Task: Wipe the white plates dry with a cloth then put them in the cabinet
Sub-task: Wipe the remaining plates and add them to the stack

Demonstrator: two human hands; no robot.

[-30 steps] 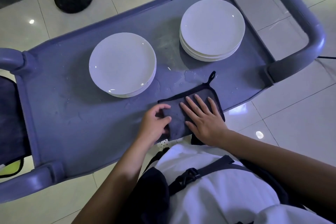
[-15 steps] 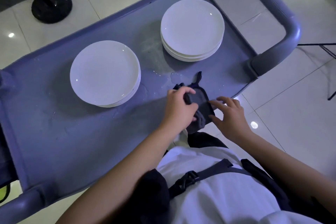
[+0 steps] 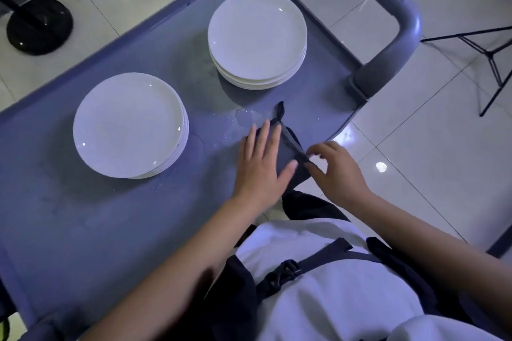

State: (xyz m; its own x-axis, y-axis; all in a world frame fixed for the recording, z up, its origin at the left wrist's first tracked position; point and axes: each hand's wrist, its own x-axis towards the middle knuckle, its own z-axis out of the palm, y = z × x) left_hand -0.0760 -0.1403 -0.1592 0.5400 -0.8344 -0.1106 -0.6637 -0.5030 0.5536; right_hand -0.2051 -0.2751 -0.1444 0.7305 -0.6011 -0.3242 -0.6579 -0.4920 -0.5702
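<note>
Two stacks of white plates stand on the grey cart top [image 3: 83,216]: one stack [image 3: 128,124] at the left, the other stack [image 3: 257,37] farther back to the right. A dark grey cloth [image 3: 291,152] with a hanging loop lies folded at the cart's near edge, beside a small wet patch. My left hand [image 3: 263,163] presses flat on the cloth with straight fingers. My right hand [image 3: 335,171] pinches the cloth's right edge between thumb and fingertips. No cabinet is in view.
The cart's thick tubular handle [image 3: 399,16] curves round the right end. A black round stand base [image 3: 38,26] sits on the tiled floor at the far left, and black tripod legs [image 3: 487,52] at the right. Cables lie on the floor at the top left.
The cloth lay flat under both hands, then my left hand bunched and folded it over. Now my left hand has flattened onto the folded cloth and my right hand pinches its edge.
</note>
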